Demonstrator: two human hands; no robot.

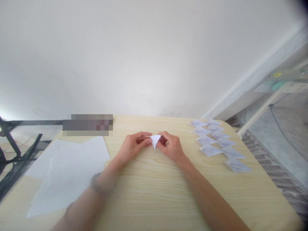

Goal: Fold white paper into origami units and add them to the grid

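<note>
A small folded piece of white paper [155, 140], roughly a triangle with its point downward, is held above the middle of the table. My left hand [135, 144] pinches its left corner between thumb and fingers. On the other side my right hand [171, 146] grips the right corner, with its fingers curled behind the paper. To the right lie several folded white paper pieces [209, 149] in two slanting columns. Large white paper sheets [69, 170] lie overlapping at the left, partly behind my left forearm.
The light wood table [154, 199] stands against a white wall [149, 57]. A blurred-out dark object [88, 125] sits at the back left edge. Black metal bars [36, 123] are beyond the left edge. At the right, a pale pole [257, 117] rises beside grey fabric.
</note>
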